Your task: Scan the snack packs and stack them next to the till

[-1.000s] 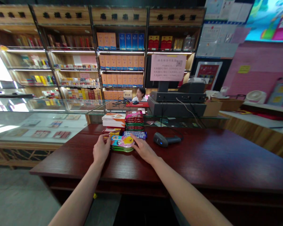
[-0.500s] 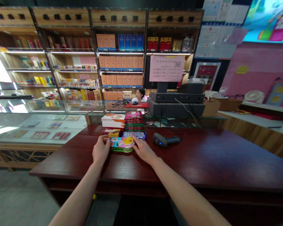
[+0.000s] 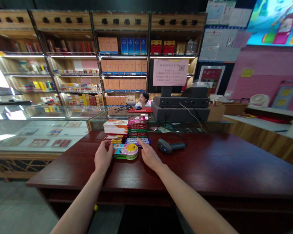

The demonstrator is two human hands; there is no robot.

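Note:
A short stack of colourful flat packs point(image 3: 125, 151) with a yellow duck picture and green edges lies on the dark red-brown table. My left hand point(image 3: 103, 157) is at its left end, with thumb and fingers closed around the edge. My right hand point(image 3: 150, 156) is just off the stack's right end. Its index finger stretches toward the blue packs point(image 3: 143, 141) behind; whether it touches them I cannot tell. Beside those is a small yellow-brown pack point(image 3: 117, 139). Farther back stand white-and-orange boxes point(image 3: 115, 126) and a pile of dark red packets point(image 3: 137, 123).
A barcode scanner point(image 3: 170, 146) with a cable lies right of my right hand. Behind the table point(image 3: 210, 162) is a glass counter point(image 3: 95, 119) with a cash register point(image 3: 180, 109). A person point(image 3: 143, 100) is partly visible behind it, before stocked shelves.
My right hand has moved slightly right, away from the end of the colourful packs. My left hand stays at their left end. The view has shifted a little.

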